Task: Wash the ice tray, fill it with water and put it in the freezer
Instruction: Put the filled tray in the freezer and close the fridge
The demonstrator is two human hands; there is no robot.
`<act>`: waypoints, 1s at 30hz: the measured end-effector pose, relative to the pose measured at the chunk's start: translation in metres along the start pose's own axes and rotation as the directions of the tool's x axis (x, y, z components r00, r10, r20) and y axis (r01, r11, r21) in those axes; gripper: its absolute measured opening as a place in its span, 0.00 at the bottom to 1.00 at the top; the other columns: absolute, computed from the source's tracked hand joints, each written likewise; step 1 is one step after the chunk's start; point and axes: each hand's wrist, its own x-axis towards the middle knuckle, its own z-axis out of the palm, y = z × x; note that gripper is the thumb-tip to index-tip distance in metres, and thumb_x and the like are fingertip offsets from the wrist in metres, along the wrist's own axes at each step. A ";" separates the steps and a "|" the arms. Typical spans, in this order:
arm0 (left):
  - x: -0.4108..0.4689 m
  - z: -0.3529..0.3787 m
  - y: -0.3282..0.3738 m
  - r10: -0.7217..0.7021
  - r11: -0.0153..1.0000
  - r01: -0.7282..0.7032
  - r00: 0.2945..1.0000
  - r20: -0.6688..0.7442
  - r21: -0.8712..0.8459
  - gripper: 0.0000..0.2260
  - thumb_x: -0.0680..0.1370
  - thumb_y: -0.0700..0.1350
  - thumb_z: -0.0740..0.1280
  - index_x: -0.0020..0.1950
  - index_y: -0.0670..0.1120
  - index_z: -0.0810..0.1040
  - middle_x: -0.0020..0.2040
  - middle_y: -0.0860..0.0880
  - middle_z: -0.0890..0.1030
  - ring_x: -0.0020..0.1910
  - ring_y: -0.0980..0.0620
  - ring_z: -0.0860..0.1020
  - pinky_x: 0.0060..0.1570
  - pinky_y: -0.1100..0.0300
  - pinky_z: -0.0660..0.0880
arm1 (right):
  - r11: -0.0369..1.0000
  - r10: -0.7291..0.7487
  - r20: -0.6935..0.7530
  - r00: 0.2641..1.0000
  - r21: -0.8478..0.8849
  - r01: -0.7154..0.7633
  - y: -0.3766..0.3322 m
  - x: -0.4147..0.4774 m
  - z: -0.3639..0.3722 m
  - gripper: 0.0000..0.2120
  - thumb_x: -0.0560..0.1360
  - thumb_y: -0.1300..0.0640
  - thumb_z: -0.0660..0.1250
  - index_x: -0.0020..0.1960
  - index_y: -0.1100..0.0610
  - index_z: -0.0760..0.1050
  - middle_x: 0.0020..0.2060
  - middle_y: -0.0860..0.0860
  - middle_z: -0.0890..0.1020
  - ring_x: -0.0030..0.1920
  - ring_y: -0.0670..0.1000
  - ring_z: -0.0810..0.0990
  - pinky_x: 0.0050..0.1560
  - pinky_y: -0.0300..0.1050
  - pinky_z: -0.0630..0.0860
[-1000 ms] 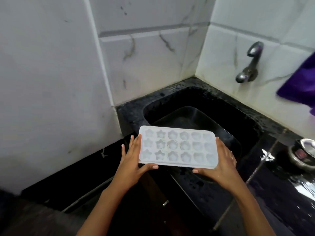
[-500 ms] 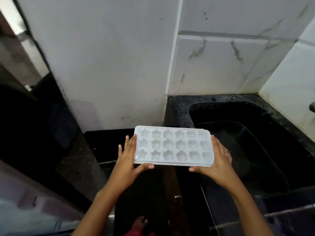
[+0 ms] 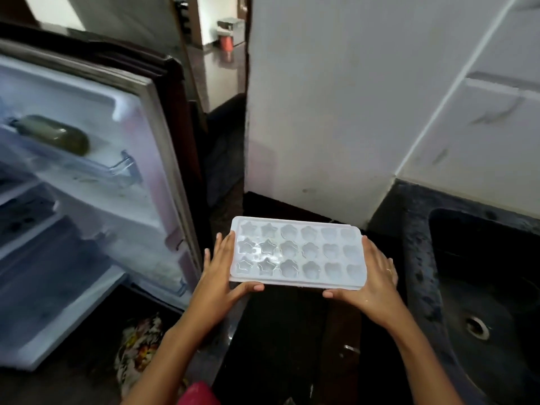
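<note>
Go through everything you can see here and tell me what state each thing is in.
ice tray, held level, cavities glossy, apparently holding water
left hand, holds the tray's left end, thumb on the near edge
right hand, holds the tray's right end, thumb on the near edge
fridge door, open
bottle, lying tilted in the door's rack
sink, drain unplugged

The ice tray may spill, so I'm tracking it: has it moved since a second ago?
Yes. The ice tray, then at the sink, is now carried left of it, toward the open fridge door.
</note>
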 end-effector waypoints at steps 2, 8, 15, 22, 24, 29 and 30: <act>-0.011 -0.014 -0.009 -0.029 1.000 0.029 0.998 -0.048 0.002 0.53 0.59 0.79 0.58 0.73 0.54 0.39 0.73 0.61 0.43 0.73 0.62 0.34 0.66 0.70 0.29 | 0.999 -0.037 0.056 0.998 0.023 0.036 -0.014 0.006 0.012 0.61 0.52 0.38 0.79 0.75 0.51 0.51 0.74 0.48 0.58 0.75 0.49 0.50 0.74 0.54 0.36; -0.042 -0.054 -0.038 -0.122 0.993 0.122 0.981 -0.152 -0.009 0.47 0.65 0.64 0.66 0.73 0.54 0.39 0.75 0.58 0.43 0.73 0.61 0.34 0.66 0.71 0.29 | 0.987 -0.153 0.169 0.974 0.075 0.142 -0.059 0.023 0.048 0.64 0.51 0.34 0.75 0.76 0.51 0.45 0.76 0.48 0.51 0.75 0.44 0.43 0.73 0.50 0.32; -0.084 -0.105 -0.077 -0.234 0.971 0.240 0.941 -0.247 -0.005 0.48 0.66 0.67 0.66 0.74 0.55 0.39 0.76 0.57 0.42 0.73 0.62 0.34 0.70 0.66 0.31 | 0.961 -0.275 0.265 0.924 0.113 0.253 -0.123 0.033 0.095 0.63 0.50 0.34 0.74 0.76 0.52 0.47 0.75 0.50 0.55 0.76 0.48 0.47 0.75 0.55 0.37; -0.118 -0.162 -0.124 -0.388 0.918 0.392 0.861 -0.329 -0.056 0.54 0.59 0.79 0.58 0.75 0.56 0.40 0.77 0.57 0.42 0.74 0.59 0.35 0.72 0.57 0.35 | 0.928 -0.370 0.327 0.869 0.158 0.336 -0.190 0.048 0.162 0.63 0.56 0.42 0.79 0.76 0.54 0.42 0.77 0.49 0.47 0.76 0.46 0.41 0.74 0.49 0.35; -0.125 -0.178 -0.136 -0.402 0.911 0.409 0.848 -0.346 -0.057 0.54 0.59 0.80 0.57 0.76 0.55 0.40 0.77 0.57 0.42 0.74 0.60 0.35 0.72 0.59 0.34 | 0.918 -0.396 0.342 0.852 0.154 0.365 -0.208 0.053 0.178 0.63 0.55 0.42 0.80 0.76 0.54 0.44 0.76 0.49 0.49 0.76 0.47 0.43 0.74 0.49 0.36; -0.136 -0.216 -0.161 -0.409 0.904 0.424 0.822 -0.397 -0.055 0.52 0.59 0.81 0.55 0.73 0.56 0.39 0.74 0.63 0.42 0.72 0.64 0.34 0.68 0.69 0.31 | 0.878 -0.475 0.361 0.803 0.138 0.458 -0.255 0.066 0.212 0.63 0.49 0.37 0.78 0.75 0.56 0.52 0.74 0.53 0.59 0.75 0.52 0.54 0.74 0.54 0.48; -0.138 -0.222 -0.166 -0.411 0.902 0.428 0.816 -0.406 -0.053 0.52 0.59 0.80 0.55 0.73 0.56 0.39 0.73 0.63 0.41 0.72 0.64 0.34 0.68 0.69 0.31 | 0.868 -0.493 0.361 0.791 0.149 0.473 -0.262 0.068 0.220 0.63 0.50 0.39 0.80 0.75 0.57 0.52 0.74 0.53 0.58 0.75 0.52 0.53 0.74 0.54 0.47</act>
